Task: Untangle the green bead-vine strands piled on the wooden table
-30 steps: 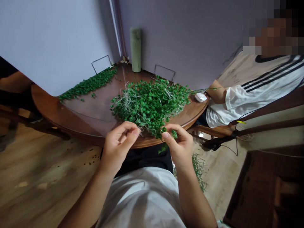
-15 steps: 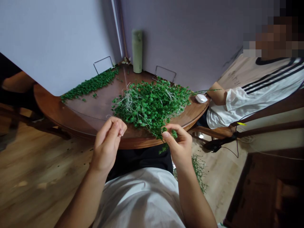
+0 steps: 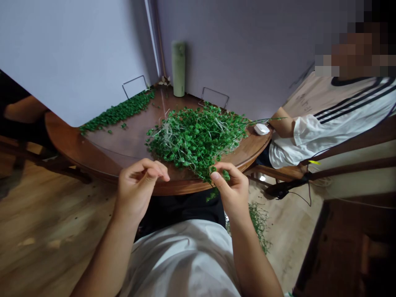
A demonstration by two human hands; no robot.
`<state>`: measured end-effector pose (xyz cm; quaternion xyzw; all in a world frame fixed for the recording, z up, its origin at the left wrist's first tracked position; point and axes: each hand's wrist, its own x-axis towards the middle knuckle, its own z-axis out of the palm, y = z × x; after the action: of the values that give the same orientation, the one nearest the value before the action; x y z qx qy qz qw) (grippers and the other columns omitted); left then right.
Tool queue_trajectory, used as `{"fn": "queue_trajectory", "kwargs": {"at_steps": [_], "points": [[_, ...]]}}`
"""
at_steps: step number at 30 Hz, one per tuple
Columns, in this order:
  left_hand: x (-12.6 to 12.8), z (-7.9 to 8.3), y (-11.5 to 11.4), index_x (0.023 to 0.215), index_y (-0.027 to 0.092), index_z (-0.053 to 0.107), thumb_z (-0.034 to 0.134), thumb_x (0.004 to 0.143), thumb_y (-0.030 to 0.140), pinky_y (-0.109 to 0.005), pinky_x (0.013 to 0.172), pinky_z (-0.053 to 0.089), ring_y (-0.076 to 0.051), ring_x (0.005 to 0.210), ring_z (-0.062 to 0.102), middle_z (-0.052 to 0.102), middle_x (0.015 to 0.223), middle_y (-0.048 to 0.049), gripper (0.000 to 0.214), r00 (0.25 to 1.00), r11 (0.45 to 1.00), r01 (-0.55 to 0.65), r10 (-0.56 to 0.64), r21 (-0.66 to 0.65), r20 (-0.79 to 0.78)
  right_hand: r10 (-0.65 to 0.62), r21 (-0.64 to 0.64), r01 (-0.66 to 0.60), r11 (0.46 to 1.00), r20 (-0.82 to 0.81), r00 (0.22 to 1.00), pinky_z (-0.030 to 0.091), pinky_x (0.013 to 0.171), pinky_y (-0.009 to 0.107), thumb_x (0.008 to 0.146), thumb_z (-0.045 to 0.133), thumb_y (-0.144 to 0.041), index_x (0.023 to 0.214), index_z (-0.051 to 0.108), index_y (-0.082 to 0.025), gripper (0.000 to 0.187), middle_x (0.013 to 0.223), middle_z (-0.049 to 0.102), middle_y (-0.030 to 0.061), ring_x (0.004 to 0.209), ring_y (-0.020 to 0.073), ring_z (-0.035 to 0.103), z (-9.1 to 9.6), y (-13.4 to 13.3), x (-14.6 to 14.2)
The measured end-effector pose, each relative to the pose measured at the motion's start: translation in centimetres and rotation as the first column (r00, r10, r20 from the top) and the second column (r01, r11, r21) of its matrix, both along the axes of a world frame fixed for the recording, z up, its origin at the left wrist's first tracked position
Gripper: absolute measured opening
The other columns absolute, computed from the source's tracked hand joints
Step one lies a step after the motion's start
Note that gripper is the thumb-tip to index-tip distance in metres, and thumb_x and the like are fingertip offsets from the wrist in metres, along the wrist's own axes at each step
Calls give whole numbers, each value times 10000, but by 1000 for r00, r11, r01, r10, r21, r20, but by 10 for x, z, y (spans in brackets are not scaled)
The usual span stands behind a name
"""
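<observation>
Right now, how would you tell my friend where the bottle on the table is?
Find the round wooden table and look at its far side, where the two walls meet. The pale green bottle stands upright there, behind the big heap of green sprigs. It is the only tall thing on the table.

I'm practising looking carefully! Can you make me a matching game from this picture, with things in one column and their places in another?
Things:
1. bottle
2. green heap
3. fallen sprigs
4. right hand

Places:
A. on the floor
B. pinching a sprig
C. by the wall
D. lying on the table

Pairs: 1-C, 2-D, 3-A, 4-B
</observation>
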<state>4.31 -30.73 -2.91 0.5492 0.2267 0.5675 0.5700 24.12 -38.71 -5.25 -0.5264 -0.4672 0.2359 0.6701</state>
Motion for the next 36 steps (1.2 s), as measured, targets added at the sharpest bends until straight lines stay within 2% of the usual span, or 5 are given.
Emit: {"fn": "queue_trajectory", "kwargs": {"at_steps": [5, 11, 22, 30, 36], "points": [[-3, -3, 0, 714, 230, 761, 934, 649, 410, -275, 675, 552, -158, 675, 678, 730, 691, -9, 258, 997, 995, -45, 39, -90, -66, -11, -25, 11, 1000, 8, 1000, 454, 656, 265, 849, 764, -333, 935, 740, -244, 126, 807, 673, -14, 701, 141, 561, -1, -1, 0], [-4, -5, -4, 858, 248, 810, 853, 785, 378, -244, 785, 579, -126, 724, 697, 796, 864, -27, 155, 990, 995, -37, 24, -89, -138, -6, -24, 7, 1000, 6, 1000, 458, 654, 265, 842, 764, -323, 925, 735, -252, 113, 816, 679, -17, 693, 136, 558, 2, -1, 1], [-2, -3, -6, 1065, 248, 783, 786, 859, 345, -213, 715, 550, -122, 743, 699, 792, 876, -34, 227, 989, 990, -50, 31, -130, -143, 2, -27, -3, 1000, -6, 1000, 456, 656, 254, 839, 762, -306, 925, 733, -252, 106, 812, 672, -20, 712, 136, 566, 2, -1, 0], [-1, 0, -5, 783, 181, 750, 816, 808, 467, -234, 545, 478, -137, 581, 643, 729, 671, -41, 294, 997, 997, -24, 19, -70, -71, 0, -56, 0, 998, 7, 1000, 457, 651, 267, 845, 754, -369, 925, 732, -237, 156, 813, 670, -5, 714, 150, 573, 0, 0, 0], [-2, 4, -7, 659, 176, 612, 662, 949, 449, -278, 521, 369, -120, 487, 504, 532, 506, 8, 401, 994, 994, 108, -108, -1, 9, 12, -49, -12, 999, 1, 1000, 459, 653, 271, 858, 740, -361, 931, 729, -238, 143, 808, 671, -6, 695, 145, 563, 1, 0, 0]]}}
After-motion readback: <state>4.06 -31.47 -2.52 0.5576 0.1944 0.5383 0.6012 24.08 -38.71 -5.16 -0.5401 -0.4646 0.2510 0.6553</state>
